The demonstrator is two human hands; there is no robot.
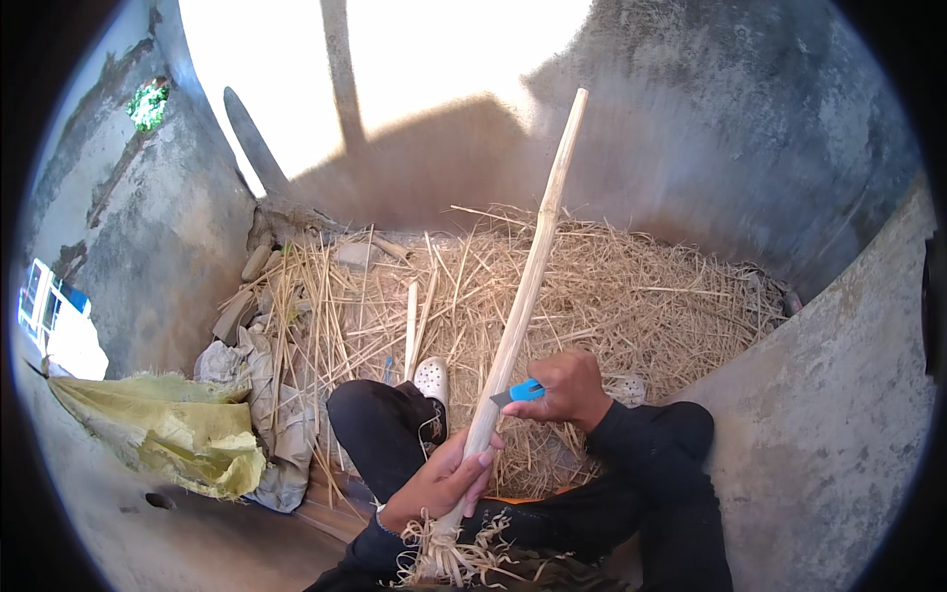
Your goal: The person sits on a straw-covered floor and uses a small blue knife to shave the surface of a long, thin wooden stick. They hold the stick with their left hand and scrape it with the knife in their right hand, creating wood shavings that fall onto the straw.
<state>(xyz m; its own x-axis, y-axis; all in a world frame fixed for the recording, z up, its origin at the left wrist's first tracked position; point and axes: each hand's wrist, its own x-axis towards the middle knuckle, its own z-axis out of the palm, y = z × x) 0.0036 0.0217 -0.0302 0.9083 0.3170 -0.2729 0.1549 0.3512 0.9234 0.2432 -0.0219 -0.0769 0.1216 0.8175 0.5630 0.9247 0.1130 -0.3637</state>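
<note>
A long, pale, peeled wooden stick (531, 276) slants up and away from my lap. My left hand (449, 481) wraps round it near its lower end, where a bunch of curled shavings (444, 553) hangs. In my right hand (567, 388) is a blue-handled utility knife (525, 391), closed in the fist. Its short dark blade meets the stick's right side, a little above my left hand. The stick's lowest end is hidden among the shavings.
Dry straw and wood strips (631, 286) cover the floor ahead of my white clog (431, 379). At the left lie a torn yellow sack (163, 424) and a pale crumpled sack (281, 434). Grey walls (750, 118) close in around me; stones sit in the far-left corner.
</note>
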